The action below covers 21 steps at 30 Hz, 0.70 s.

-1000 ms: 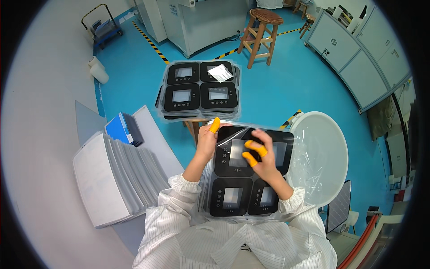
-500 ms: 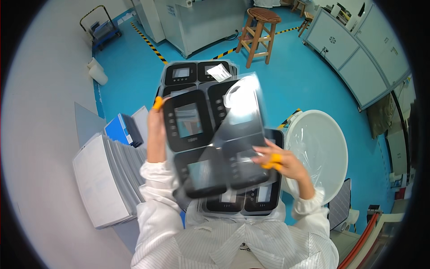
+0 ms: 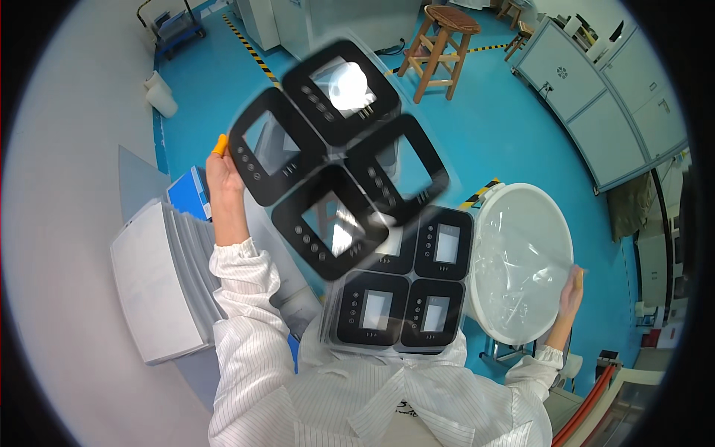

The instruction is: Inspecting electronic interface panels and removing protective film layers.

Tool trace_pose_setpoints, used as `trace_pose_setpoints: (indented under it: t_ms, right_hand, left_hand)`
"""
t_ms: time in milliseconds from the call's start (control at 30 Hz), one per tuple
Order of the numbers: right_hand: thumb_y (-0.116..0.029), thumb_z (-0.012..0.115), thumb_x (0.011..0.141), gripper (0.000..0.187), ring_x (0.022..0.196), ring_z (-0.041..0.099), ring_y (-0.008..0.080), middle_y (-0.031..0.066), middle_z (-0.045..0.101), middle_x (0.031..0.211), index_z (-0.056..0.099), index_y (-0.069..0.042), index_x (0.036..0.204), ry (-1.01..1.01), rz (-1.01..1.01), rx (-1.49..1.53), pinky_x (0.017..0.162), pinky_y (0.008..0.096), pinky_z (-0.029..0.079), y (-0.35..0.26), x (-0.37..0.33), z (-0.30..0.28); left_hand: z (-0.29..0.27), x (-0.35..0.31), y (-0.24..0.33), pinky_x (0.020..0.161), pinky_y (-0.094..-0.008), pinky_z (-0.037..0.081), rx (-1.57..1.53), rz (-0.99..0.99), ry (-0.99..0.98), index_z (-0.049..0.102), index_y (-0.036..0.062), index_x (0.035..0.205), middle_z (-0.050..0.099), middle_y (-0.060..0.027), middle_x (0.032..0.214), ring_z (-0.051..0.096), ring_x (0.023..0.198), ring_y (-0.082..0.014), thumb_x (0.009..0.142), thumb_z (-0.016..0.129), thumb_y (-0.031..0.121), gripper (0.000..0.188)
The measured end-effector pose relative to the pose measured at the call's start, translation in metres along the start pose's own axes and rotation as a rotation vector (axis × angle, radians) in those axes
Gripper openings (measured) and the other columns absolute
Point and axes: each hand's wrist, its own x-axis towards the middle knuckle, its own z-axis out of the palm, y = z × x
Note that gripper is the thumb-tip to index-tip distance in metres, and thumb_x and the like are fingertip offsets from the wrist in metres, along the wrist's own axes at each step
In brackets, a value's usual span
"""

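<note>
My left hand [image 3: 226, 173], with an orange finger cot on the thumb, grips the left edge of a clear plastic sheet printed with several black panel frames [image 3: 339, 141]. The sheet is held up, tilted and slightly blurred, with light glaring off one window. Beneath it, a stack of similar panel sheets [image 3: 407, 313] lies in front of my body. At the right rim of a round white bin [image 3: 567, 231], my right hand [image 3: 570, 298] appears blurred, its fingers partly hidden. Crumpled clear film [image 3: 514, 276] lies inside the bin.
To the left stand a thick pile of white sheets [image 3: 160, 287] and a blue box [image 3: 188, 195]. A wooden stool [image 3: 447, 41] is ahead, with grey cabinets [image 3: 588, 97] at the right. Black-and-yellow tape [image 3: 249, 48] marks the blue floor.
My right hand has left the sheet's front and moved right to the bin's far rim. The held sheet has swung up, left and turned; the glossy film over its right part no longer shows.
</note>
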Motion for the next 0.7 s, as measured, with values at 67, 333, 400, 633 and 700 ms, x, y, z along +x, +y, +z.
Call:
trace_pose_setpoints:
  t_ms: [67, 333, 400, 633, 700]
  right_hand:
    - [-0.001, 0.055, 0.081, 0.027, 0.107, 0.051, 0.0274, 0.0168, 0.055, 0.107, 0.051, 0.006, 0.107, -0.057, -0.047, 0.194, 0.104, 0.0389, 0.036, 0.004, 0.003, -0.039]
    - [-0.042, 0.053, 0.086, 0.073, 0.125, 0.031, 0.0398, 0.0293, 0.032, 0.134, 0.03, 0.014, 0.127, 0.367, -0.674, -1.513, 0.105, 0.0424, 0.023, 0.062, -0.055, 0.044]
    - [-0.042, 0.055, 0.084, 0.073, 0.124, 0.032, 0.0403, 0.0289, 0.035, 0.132, 0.031, 0.009, 0.13, -0.022, -0.234, -1.696, 0.106, 0.0423, 0.023, 0.119, -0.062, 0.018]
    - [-0.039, 0.051, 0.083, 0.046, 0.09, 0.06, 0.0341, 0.0276, 0.056, 0.103, 0.056, 0.002, 0.104, -0.916, 0.17, -1.801, 0.079, 0.0398, 0.046, 0.173, -0.062, 0.0]
    - [-0.031, 0.052, 0.084, 0.037, 0.078, 0.061, 0.0267, 0.0205, 0.061, 0.094, 0.059, 0.001, 0.1, -0.701, 0.431, -1.51, 0.069, 0.0385, 0.05, 0.151, -0.066, 0.011]
  left_hand:
    - [-0.021, 0.009, 0.014, 0.079, -0.0327, 0.052, -0.181, -0.121, -0.221, 0.054, -0.0047, 0.103, 0.062, -0.0145, 0.094, 0.061, 0.086, -0.0219, 0.093, 0.039, 0.015, 0.026]
    - [-0.008, 0.025, 0.011, 0.092, -0.0399, 0.044, -0.326, -0.038, 0.111, 0.05, -0.0068, 0.111, 0.059, -0.0193, 0.106, 0.057, 0.1, -0.0287, 0.093, 0.031, 0.016, 0.034]
    - [-0.007, 0.033, 0.0, 0.091, -0.0395, 0.044, -0.394, -0.063, 0.123, 0.049, -0.0067, 0.111, 0.059, -0.0191, 0.107, 0.057, 0.1, -0.0285, 0.092, 0.03, 0.015, 0.034]
    - [0.004, 0.048, -0.035, 0.083, -0.036, 0.052, -0.535, -0.114, 0.089, 0.05, -0.0059, 0.106, 0.06, -0.0184, 0.103, 0.061, 0.093, -0.0282, 0.093, 0.025, 0.015, 0.035]
    - [0.008, 0.05, -0.044, 0.083, -0.036, 0.052, -0.546, -0.098, 0.137, 0.051, -0.0058, 0.105, 0.061, -0.0189, 0.103, 0.061, 0.093, -0.0275, 0.093, 0.026, 0.014, 0.034]
